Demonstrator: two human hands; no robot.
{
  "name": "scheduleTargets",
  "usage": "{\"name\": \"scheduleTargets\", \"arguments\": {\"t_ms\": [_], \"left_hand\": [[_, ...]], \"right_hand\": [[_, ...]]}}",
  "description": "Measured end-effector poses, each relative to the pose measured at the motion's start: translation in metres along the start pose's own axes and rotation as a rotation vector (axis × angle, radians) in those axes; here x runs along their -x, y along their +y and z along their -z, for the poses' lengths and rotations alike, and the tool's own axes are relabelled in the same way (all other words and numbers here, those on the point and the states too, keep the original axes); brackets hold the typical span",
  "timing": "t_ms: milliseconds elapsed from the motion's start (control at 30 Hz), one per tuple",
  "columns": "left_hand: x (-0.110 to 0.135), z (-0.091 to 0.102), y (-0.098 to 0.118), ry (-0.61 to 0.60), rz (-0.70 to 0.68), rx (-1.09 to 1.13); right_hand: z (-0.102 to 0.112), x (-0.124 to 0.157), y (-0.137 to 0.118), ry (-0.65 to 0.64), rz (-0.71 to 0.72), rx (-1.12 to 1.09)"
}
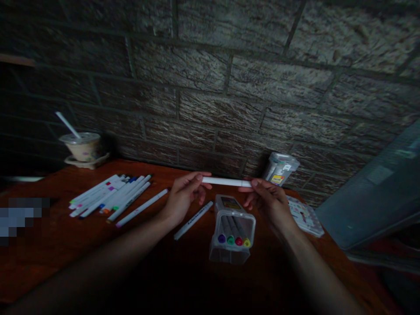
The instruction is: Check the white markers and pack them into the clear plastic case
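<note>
Marker (pixel 226 181) hovering roughly level above reddish table (pixel 55 245), left hand (pixel 183 192) pinching one end, right hand (pixel 271 199) pinching other. Clear case (pixel 229 256) sitting below, four coloured ends (pixel 230 240) facing out. Pens (pixel 111 197) lying at left. Cup (pixel 83 151) resting on coaster (pixel 85 164), tub (pixel 280 168) standing near wall (pixel 203 61). Rough blocks rising behind, grey panel (pixel 370 192) slanting at right, room looking dim.

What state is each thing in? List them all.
Held marker, seemingly capped, nearly level
Left hand, gripping its left end
Right hand, gripping its right end
Clear case, holding four markers
Marker pile, lying loose
Purple-ended marker, lying flat
Marker near case, lying flat
Cup, upright, lidded, straw in
Far container, upright, contents unclear
White printed item, lying flat
</note>
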State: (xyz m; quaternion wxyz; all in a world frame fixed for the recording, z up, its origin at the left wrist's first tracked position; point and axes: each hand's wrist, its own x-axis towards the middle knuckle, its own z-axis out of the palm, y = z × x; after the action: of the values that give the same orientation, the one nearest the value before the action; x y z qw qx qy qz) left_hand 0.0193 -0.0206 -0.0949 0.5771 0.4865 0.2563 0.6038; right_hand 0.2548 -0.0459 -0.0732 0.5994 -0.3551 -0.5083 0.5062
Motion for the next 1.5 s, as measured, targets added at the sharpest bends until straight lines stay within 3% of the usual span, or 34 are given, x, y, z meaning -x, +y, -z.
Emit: {"name": "scheduleTargets", "arguments": {"t_ms": [967,1500], "left_hand": [[-0.0014,0.0004,0.0050,-0.022,0.042,0.127],[-0.0012,-0.0013,-0.0003,-0.020,-0.097,-0.193]], "right_hand": [[0.0006,-0.0018,-0.0025,0.006,-0.070,-0.100],[0.0025,-0.0037,0.0046,0.039,-0.005,-0.037]]}}
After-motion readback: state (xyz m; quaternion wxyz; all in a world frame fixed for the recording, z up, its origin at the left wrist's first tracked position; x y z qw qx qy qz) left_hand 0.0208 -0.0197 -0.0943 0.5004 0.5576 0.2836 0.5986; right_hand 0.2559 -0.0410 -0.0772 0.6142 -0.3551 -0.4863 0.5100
